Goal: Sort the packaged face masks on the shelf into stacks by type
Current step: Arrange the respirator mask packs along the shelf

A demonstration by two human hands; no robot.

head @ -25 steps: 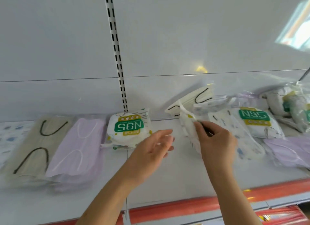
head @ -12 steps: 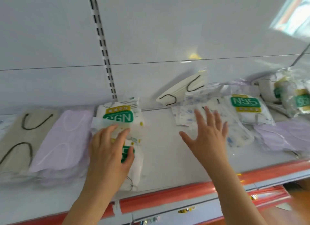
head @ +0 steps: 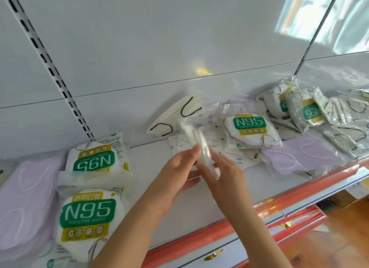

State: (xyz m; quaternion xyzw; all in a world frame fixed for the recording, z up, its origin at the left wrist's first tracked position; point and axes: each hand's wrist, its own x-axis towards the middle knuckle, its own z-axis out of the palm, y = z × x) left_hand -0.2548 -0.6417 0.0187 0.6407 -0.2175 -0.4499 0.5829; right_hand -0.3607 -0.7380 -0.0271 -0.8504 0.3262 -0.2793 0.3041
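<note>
My right hand and my left hand meet over the middle of the white shelf, both gripping a clear-wrapped white mask pack seen edge-on. At the left lie two N95 packs, one behind the other, beside a lilac mask stack. Behind my hands a beige mask pack with black loops leans on the back panel. To the right lie printed white packs, another N95 pack and a lilac pack.
More N95 packs and clear-wrapped masks with black loops pile up at the far right. A red price rail runs along the shelf's front edge. A slotted upright crosses the back panel.
My left hand left the front N95 pack on the shelf and moved right. My right hand picked a white pack from the pile, and both hands now hold it.
</note>
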